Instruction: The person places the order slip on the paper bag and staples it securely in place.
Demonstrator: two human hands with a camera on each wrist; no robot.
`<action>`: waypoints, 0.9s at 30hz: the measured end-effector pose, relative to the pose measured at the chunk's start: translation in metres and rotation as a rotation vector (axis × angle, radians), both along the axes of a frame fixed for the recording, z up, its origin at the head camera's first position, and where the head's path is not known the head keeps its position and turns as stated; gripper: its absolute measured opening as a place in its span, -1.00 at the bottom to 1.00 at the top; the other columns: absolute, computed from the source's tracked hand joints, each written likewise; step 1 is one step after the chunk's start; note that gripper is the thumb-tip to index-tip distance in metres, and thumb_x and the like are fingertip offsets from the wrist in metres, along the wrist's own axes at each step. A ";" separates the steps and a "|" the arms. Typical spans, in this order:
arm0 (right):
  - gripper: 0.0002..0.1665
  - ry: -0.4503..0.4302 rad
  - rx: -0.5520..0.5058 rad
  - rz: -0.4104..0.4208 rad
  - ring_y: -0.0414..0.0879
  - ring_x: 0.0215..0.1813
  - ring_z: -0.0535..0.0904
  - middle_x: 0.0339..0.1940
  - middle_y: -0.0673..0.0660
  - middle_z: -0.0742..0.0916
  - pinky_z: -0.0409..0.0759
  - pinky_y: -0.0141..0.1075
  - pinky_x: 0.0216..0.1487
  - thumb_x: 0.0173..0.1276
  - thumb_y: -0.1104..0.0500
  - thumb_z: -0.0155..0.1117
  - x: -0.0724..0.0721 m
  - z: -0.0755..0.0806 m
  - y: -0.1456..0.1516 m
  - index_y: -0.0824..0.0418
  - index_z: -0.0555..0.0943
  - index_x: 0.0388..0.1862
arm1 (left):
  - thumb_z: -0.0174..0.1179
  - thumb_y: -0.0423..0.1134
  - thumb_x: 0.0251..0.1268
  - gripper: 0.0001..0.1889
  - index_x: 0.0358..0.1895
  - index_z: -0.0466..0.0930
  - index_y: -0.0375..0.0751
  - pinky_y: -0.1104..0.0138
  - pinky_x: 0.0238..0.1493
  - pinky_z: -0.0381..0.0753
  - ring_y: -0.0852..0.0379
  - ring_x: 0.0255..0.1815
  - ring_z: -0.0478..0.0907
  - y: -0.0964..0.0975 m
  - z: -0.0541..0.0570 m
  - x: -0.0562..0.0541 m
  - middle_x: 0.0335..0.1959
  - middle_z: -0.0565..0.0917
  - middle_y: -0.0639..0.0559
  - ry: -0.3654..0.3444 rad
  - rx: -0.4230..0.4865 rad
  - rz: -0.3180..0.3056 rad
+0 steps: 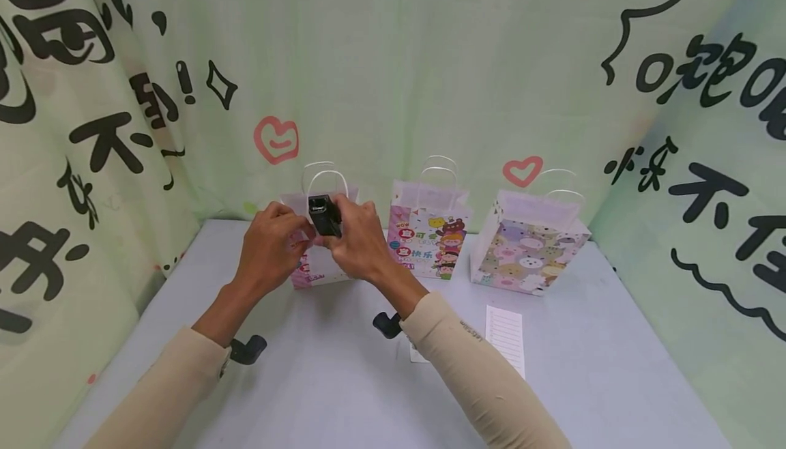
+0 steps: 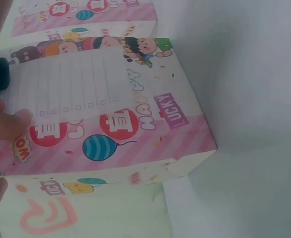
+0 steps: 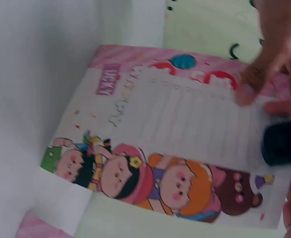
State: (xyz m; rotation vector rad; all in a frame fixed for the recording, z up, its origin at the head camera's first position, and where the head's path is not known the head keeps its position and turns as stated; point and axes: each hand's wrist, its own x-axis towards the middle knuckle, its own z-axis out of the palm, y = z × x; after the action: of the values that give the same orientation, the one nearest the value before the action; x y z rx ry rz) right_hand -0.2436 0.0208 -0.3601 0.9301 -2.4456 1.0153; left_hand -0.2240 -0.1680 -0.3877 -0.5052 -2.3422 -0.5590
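Observation:
A pink-and-white paper gift bag (image 1: 322,271) stands at the left of the row, with both hands at its top edge. Lying flat against its printed front is a lined checklist sheet (image 2: 71,84). My left hand (image 1: 270,251) pinches sheet and bag together, thumb on the paper and fingers behind the bag. In my right hand (image 1: 362,237) is a small black stapler (image 1: 323,215), its end over the sheet's top edge. The right wrist view shows the stapler tip (image 3: 277,144) beside a fingertip on the sheet; whether its jaws are pressed together I cannot tell.
A matching gift bag (image 1: 424,230) stands in the middle, and one with an animal print (image 1: 531,254) to its right. Another lined sheet (image 1: 505,336) lies on the white table (image 1: 307,381); a paper corner (image 1: 417,355) shows by the right sleeve. Printed curtains (image 1: 393,80) surround the table.

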 end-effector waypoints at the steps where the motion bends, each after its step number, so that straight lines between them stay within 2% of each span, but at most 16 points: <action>1: -0.29 -0.014 0.011 0.007 0.06 0.16 0.72 0.21 0.21 0.81 0.40 -0.03 0.27 0.28 0.14 0.62 0.000 0.001 0.001 0.26 0.50 0.33 | 0.59 -0.42 0.07 -0.82 -0.27 0.80 -0.21 0.05 -0.03 0.59 -0.08 -0.05 0.54 -0.001 0.000 0.000 -0.38 0.80 -0.09 0.001 0.000 0.003; 4: -0.23 -0.096 -0.012 0.046 0.04 0.24 0.70 0.23 0.18 0.80 0.46 -0.08 0.37 0.27 0.13 0.63 0.000 0.004 0.003 0.22 0.47 0.37 | 0.60 -0.42 0.07 -0.82 -0.29 0.80 -0.20 0.03 -0.02 0.58 -0.07 -0.07 0.53 -0.002 -0.001 0.001 -0.41 0.77 -0.09 -0.004 0.006 0.008; 7: -0.23 -0.204 -0.135 0.105 0.04 0.31 0.67 0.26 0.17 0.77 0.63 -0.08 0.35 0.29 0.17 0.60 0.000 0.007 0.007 0.20 0.43 0.40 | 0.60 -0.44 0.06 -0.81 -0.31 0.78 -0.18 0.03 -0.01 0.56 -0.06 -0.08 0.52 -0.002 -0.002 0.000 -0.45 0.75 -0.07 -0.015 0.023 0.003; 9: -0.24 -0.239 -0.225 0.132 0.03 0.30 0.68 0.26 0.16 0.77 0.69 -0.01 0.30 0.31 0.19 0.58 0.000 0.009 0.012 0.20 0.42 0.41 | 0.60 -0.44 0.06 -0.81 -0.33 0.77 -0.17 0.02 -0.01 0.56 -0.05 -0.07 0.52 -0.001 -0.002 0.000 -0.46 0.74 -0.06 -0.019 0.028 -0.001; 12: -0.26 -0.247 -0.303 0.142 0.02 0.30 0.66 0.28 0.12 0.76 0.57 0.05 0.41 0.34 0.18 0.56 0.002 0.013 0.021 0.19 0.43 0.42 | 0.60 -0.45 0.07 -0.81 -0.35 0.76 -0.17 0.03 0.00 0.55 -0.06 -0.07 0.52 0.000 -0.001 -0.001 -0.45 0.75 -0.07 -0.021 0.027 -0.004; 21: -0.29 -0.206 -0.286 0.047 0.02 0.25 0.63 0.19 0.12 0.77 0.38 0.18 0.52 0.33 0.11 0.57 0.012 0.014 0.054 0.15 0.50 0.40 | 0.57 -0.48 0.06 -0.81 -0.39 0.74 -0.16 0.05 -0.03 0.53 -0.06 -0.08 0.51 0.001 -0.001 -0.002 -0.44 0.78 -0.07 -0.018 0.036 -0.005; 27: -0.18 -0.204 -0.229 -0.003 0.08 0.26 0.67 0.17 0.16 0.76 0.55 0.17 0.43 0.34 0.08 0.57 0.020 0.004 0.081 0.18 0.45 0.50 | 0.58 -0.48 0.05 -0.79 -0.40 0.73 -0.14 0.05 -0.04 0.53 -0.06 -0.08 0.52 0.001 -0.001 -0.002 -0.44 0.77 -0.05 0.001 0.036 -0.015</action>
State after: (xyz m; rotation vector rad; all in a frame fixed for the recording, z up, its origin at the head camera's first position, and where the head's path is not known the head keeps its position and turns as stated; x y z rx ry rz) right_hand -0.2233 0.1014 -0.3566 0.7807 -2.4201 1.4166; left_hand -0.2260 -0.1674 -0.3887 -0.5066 -2.3247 -0.6062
